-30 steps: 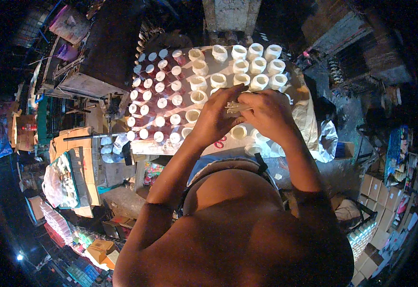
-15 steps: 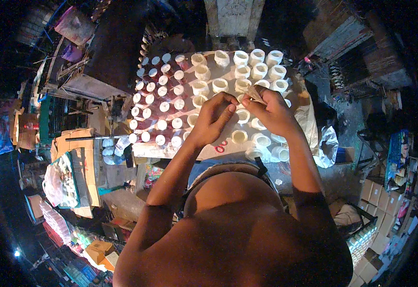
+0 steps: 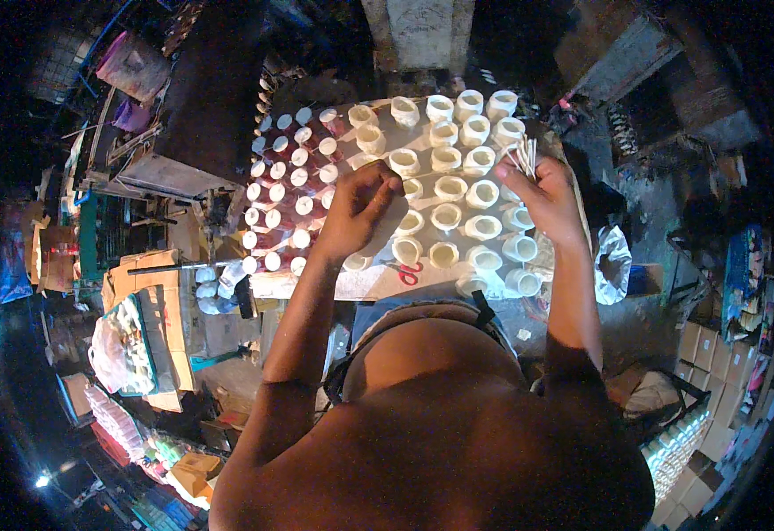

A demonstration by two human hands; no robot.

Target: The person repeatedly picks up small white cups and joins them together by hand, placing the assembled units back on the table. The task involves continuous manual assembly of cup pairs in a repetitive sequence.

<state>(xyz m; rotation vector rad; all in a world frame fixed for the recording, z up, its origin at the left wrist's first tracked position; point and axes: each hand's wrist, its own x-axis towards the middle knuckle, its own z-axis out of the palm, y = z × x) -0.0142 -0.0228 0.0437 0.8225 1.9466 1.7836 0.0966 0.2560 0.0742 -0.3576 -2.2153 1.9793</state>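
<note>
My right hand [image 3: 542, 196] grips a small bundle of thin pale sticks [image 3: 521, 156], which fan out above the fingers at the right side of the table. My left hand [image 3: 362, 211] is closed, its fingers curled towards the thumb, over the middle of the table. Whatever it may hold is too small or hidden to make out. Between and around the hands stand rows of white open-mouthed jars [image 3: 445, 217]. To the left of them, rows of dark red containers with white round tops [image 3: 301, 239] stand close together, some partly behind my left hand.
The table [image 3: 320, 285] has a pale, paper-like cover with a red mark near the front edge. A white plastic bag [image 3: 612, 265] hangs at its right. Cardboard and a green-edged tray [image 3: 143, 350] lie to the left; stacked cartons [image 3: 710, 354] stand to the right.
My hands have come apart: the left moved left and the right moved right with the sticks. Before, they were close together over the white jars.
</note>
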